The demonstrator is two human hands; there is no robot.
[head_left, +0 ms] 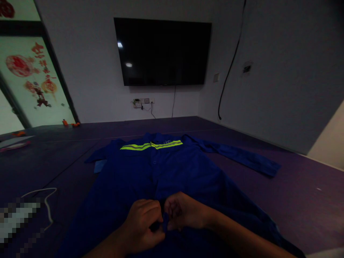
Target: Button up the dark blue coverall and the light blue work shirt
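A blue work jacket [188, 168] with yellow-green reflective strips across the chest lies spread out before me, collar away from me. One long sleeve stretches out to the right; the left one is mostly folded out of sight. Low on its front, at the middle opening, my left hand [145, 225] is closed on the fabric edge. Facing it, my right hand [184, 213] pinches the same small fold of blue cloth between thumb and curled fingers. Both hands nearly touch. Whether a button sits between the fingers is too dark to tell.
The purple floor [301, 200] surrounds the jacket. A white cable [48, 204] curls at the left beside a blurred-out patch. Small orange objects [71, 123] lie by the glass door [40, 79]. A television [163, 53] hangs on the far wall, and a black cable [229, 71] dangles at the right.
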